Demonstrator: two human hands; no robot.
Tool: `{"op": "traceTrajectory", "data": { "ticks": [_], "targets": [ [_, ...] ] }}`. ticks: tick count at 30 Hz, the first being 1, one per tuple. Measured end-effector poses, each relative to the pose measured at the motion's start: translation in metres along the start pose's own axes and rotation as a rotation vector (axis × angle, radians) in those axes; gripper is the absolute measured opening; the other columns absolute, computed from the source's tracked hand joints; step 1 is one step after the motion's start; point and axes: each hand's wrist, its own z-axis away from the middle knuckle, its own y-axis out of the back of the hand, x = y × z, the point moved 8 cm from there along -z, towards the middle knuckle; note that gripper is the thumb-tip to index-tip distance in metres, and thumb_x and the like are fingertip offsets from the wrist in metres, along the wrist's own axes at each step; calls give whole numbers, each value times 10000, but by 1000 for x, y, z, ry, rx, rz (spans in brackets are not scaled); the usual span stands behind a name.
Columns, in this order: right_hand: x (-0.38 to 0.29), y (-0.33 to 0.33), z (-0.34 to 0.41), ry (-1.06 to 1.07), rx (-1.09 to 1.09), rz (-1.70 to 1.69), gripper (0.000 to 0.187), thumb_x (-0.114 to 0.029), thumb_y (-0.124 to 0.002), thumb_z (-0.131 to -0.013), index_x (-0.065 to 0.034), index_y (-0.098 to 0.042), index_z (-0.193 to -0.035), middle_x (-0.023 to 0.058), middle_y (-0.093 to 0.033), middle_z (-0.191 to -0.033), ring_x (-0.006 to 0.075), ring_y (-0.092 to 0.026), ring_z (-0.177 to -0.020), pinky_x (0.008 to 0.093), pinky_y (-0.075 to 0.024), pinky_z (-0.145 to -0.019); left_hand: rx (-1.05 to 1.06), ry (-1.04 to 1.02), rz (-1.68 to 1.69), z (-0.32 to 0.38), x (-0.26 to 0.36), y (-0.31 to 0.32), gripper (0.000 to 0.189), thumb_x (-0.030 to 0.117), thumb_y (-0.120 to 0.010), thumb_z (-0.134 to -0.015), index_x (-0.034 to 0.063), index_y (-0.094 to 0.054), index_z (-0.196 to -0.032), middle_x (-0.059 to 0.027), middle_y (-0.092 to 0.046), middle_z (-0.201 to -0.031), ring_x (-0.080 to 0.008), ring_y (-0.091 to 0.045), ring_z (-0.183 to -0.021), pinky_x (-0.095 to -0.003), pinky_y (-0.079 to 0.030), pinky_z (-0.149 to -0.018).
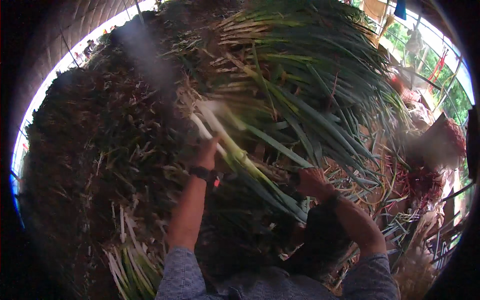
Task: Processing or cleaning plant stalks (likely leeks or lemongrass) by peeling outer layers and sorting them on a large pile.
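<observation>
My left hand (208, 152) is closed around the white lower stalks of a few large green onions (225, 135). Their shaggy roots (187, 93) point up and away from me, and the green leaves run down to the right below my right hand. My right hand (313, 183) is curled beside those leaves, near the tip of another onion leaf. Something dark shows at its fingers, too shadowed to tell whether it is held. A dark watch (202, 173) is on my left wrist.
A big heap of green onions (311, 78) lies beyond, with white ends to the left. A smaller bunch (131, 258) lies at lower left. Dark plant waste (97, 150) covers the left side. Red strings (416, 183) and sacks (416, 112) are at right.
</observation>
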Motion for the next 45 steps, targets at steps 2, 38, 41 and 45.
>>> {"op": "traceTrajectory", "data": {
  "ticks": [2,38,41,45],
  "targets": [
    [-7,5,-5,13,41,-28,449,-367,-634,-796,-45,-627,-1108,199,-668,-832,387,-656,-801,493,-509,-711,120,110,60,-6,-14,6,416,385,-627,-905,20,-627,-1103,-45,-580,-1034,-175,-519,-995,-355,-420,-896],
    [-52,36,-93,3,231,-319,418,-451,-623,-835,-40,-671,-891,210,-664,-818,421,-634,-798,516,-498,-700,-118,219,387,10,1,-37,502,403,-645,-911,112,-507,-1296,-14,-564,-1163,-150,-533,-1084,-341,-435,-940],
    [-49,36,-99,-23,240,-300,452,-471,-657,-797,-57,-701,-971,211,-686,-851,406,-656,-778,508,-520,-732,-194,229,377,3,-9,-39,700,498,-639,-886,101,-398,-1410,-57,-496,-1307,-207,-448,-1240,-381,-331,-1079],
    [-59,43,-95,-62,130,-343,468,-476,-645,-810,-64,-693,-1027,221,-687,-891,413,-660,-836,503,-523,-778,-129,234,519,1,-13,-35,581,468,-622,-903,104,-463,-1327,-42,-541,-1222,-204,-501,-1174,-387,-400,-1017]
  ]
}}
